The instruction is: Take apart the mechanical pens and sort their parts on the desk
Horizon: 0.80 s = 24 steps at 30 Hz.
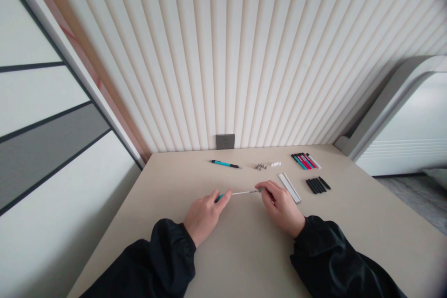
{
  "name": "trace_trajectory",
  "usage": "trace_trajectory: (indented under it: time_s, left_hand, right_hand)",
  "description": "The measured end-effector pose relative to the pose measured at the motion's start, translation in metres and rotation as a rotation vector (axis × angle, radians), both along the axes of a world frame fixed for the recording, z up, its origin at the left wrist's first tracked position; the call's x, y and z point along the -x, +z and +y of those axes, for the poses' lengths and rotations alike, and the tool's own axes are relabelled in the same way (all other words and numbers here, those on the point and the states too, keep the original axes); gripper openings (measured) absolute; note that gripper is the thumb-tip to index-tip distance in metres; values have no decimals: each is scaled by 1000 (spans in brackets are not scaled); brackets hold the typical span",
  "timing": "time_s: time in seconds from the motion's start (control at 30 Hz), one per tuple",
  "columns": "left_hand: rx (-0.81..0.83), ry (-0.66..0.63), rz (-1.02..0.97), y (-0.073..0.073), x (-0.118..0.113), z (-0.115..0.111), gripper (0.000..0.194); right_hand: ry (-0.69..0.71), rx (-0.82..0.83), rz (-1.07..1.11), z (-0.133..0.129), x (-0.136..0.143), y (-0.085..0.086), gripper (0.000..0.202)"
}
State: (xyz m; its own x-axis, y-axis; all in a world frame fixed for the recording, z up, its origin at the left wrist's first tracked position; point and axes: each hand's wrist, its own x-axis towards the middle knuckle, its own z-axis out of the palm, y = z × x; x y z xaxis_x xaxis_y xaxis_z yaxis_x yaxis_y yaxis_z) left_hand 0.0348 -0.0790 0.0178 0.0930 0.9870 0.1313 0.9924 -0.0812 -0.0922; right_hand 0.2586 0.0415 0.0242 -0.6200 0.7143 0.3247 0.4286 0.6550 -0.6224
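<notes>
Above the middle of the table, my left hand (204, 215) pinches a teal pen barrel (219, 198), mostly covered by the fingers. Out of the barrel a thin white pen refill (240, 193) reaches toward the right, its far end darker. At that end, the fingers of my right hand (281, 206) close on a small grey metal part (260, 190), partly hidden, touching or very near the refill. Beyond the hands lies a teal and black pen (225, 164) with its point to the right.
Small grey metal cone tips (260, 166) sit near white small parts (275, 164). Right of them are teal, red and white barrels (306, 161) and black pen parts (317, 185). White refills (289, 188) lie beside my right hand. A socket (225, 141) is behind the table (244, 260).
</notes>
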Motion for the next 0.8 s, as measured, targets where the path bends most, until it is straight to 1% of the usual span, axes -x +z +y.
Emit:
trace_trajectory:
  time_s: [0.1,0.2,0.3,0.37,0.4,0.47,0.53,0.6,0.67,0.8]
  left_hand:
    - [3,-22,14,0,0,0,57]
    - [8,-30,30,0,0,0,56]
    - [0,-17,42,1,0,0,56]
    - [0,1,46,1,-1,1,57]
    - [2,13,48,2,-1,1,58]
    - [8,35,54,2,-1,1,58]
    - [16,45,57,2,-1,1,59]
    - [29,42,49,2,-1,1,59]
    - [38,43,37,1,-1,2,59]
    - [45,40,3,1,0,1,59]
  right_hand:
    - [-23,-13,-45,-1,1,-2,22]
    - [15,-13,-64,0,2,-3,23]
    - [47,-11,-76,5,0,-2,23]
    - [31,-22,-92,12,-5,0,23]
    - [-2,-33,-107,16,-8,0,24]
    - [-118,-59,-157,26,-16,0,26]
    - [-257,-70,-226,35,-24,-3,28]
    - [-351,-56,-298,41,-29,-7,27]
    - [-394,-32,-362,43,-30,-11,26]
    - [-415,8,-440,39,-25,-15,26]
